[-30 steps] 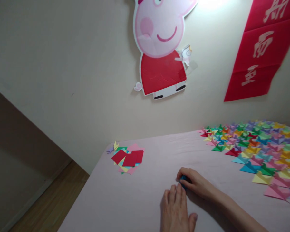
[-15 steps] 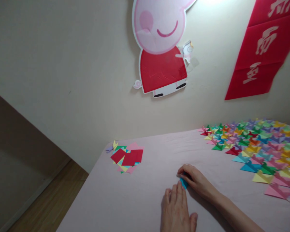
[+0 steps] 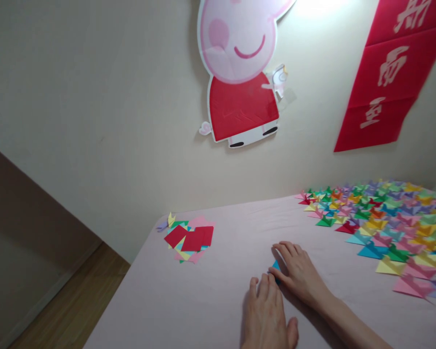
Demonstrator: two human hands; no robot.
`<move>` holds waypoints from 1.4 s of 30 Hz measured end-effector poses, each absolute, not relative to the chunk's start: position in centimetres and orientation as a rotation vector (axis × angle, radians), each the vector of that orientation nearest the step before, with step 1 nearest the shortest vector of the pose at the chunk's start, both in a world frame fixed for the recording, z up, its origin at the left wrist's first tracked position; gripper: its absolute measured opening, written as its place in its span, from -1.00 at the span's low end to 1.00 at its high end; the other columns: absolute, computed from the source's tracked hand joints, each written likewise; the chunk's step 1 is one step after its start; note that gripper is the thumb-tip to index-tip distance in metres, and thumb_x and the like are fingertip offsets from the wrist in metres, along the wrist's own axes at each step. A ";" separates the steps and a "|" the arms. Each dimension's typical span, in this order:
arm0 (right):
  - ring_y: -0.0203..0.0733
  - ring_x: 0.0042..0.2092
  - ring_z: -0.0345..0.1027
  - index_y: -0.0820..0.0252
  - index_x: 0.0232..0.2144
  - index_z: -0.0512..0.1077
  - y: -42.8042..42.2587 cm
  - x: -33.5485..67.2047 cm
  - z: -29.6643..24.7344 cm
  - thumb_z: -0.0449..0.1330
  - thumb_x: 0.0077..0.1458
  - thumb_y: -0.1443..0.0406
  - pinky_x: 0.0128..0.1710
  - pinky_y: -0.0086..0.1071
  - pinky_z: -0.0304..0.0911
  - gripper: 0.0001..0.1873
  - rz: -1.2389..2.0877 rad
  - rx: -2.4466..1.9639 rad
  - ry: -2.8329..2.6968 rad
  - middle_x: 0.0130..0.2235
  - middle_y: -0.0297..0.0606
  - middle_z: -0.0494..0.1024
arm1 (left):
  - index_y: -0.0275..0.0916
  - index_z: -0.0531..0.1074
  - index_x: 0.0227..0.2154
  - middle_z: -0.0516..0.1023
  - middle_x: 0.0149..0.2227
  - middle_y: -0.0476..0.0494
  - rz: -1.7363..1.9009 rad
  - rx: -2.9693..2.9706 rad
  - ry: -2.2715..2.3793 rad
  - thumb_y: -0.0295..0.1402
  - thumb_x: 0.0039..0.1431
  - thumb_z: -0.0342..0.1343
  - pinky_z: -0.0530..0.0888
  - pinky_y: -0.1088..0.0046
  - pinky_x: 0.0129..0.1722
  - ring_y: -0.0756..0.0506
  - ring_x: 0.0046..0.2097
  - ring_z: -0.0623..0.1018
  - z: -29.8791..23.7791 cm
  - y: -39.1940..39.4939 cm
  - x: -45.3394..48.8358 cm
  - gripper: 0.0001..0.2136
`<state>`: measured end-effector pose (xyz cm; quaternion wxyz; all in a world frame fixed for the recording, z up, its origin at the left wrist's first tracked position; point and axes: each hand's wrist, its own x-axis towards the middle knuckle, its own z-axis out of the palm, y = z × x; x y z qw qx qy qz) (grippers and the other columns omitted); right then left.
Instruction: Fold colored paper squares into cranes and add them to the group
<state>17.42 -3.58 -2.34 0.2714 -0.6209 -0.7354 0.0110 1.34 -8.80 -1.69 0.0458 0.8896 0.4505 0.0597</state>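
A small folded piece of blue paper (image 3: 276, 265) lies on the pale pink cloth, mostly covered by my hands. My left hand (image 3: 265, 310) rests palm down just in front of it, fingers stretched forward and slightly bent, fingertips at the paper's near edge. From the right, my right hand (image 3: 300, 272) reaches over the paper. Its thumb touches the blue paper while the fingers are extended and spread away from the thumb, over the far side. The paper's exact folded shape is hidden.
A loose pile of coloured paper squares (image 3: 192, 240) lies at the back left. Beside it are yellow (image 3: 171, 220) and purple folded pieces. Rows of colourful folded paper cranes (image 3: 388, 237) cover the right side. A pig cutout (image 3: 243, 106) and a red banner (image 3: 378, 82) hang on the wall.
My right hand has opened from a pinch at the blue paper, its fingers now stretched out with the thumb down on the paper. My left hand has barely shifted.
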 end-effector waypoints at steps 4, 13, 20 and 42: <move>0.16 0.10 0.25 0.26 0.03 0.36 -4.0 17.4 -3.3 0.18 0.11 0.16 0.01 -0.05 0.20 -0.53 -0.144 -1.803 -1.925 0.10 0.02 0.42 | -0.46 0.25 0.23 0.23 0.27 -0.43 0.183 2.735 1.368 0.01 0.29 -0.07 0.23 -0.02 0.26 -0.34 0.28 0.25 -1.7 -8.8 1.3 -0.35; 0.15 0.04 0.27 0.11 0.06 0.41 -3.0 17.0 -2.6 0.06 0.21 0.28 -0.07 -0.04 0.22 -0.63 -0.212 -1.895 -1.970 0.12 -0.03 0.42 | -0.43 0.26 0.23 0.18 0.29 -0.41 0.216 2.675 1.364 -0.03 0.27 0.00 0.24 -0.06 0.24 -0.37 0.28 0.24 -1.8 -9.1 1.0 -0.37; 0.09 -0.05 0.32 0.08 0.00 0.46 -1.2 18.4 -2.3 -0.02 0.23 0.33 -0.11 -0.07 0.26 -0.63 -0.099 -1.846 -1.969 0.08 -0.03 0.44 | -0.42 0.22 0.24 0.19 0.31 -0.34 0.168 2.676 1.305 -0.02 0.29 -0.02 0.18 -0.06 0.26 -0.35 0.28 0.23 -0.7 -8.7 0.0 -0.37; 0.14 0.12 0.22 -0.01 0.02 0.46 -3.3 16.9 -2.4 0.07 0.18 0.31 0.01 -0.05 0.17 -0.62 -0.039 -1.815 -1.962 0.15 -0.08 0.40 | -0.26 0.34 0.16 0.37 0.20 -0.23 0.200 2.770 1.316 -0.11 0.28 0.07 0.22 0.04 0.24 -0.29 0.21 0.32 1.3 -10.2 -2.0 -0.53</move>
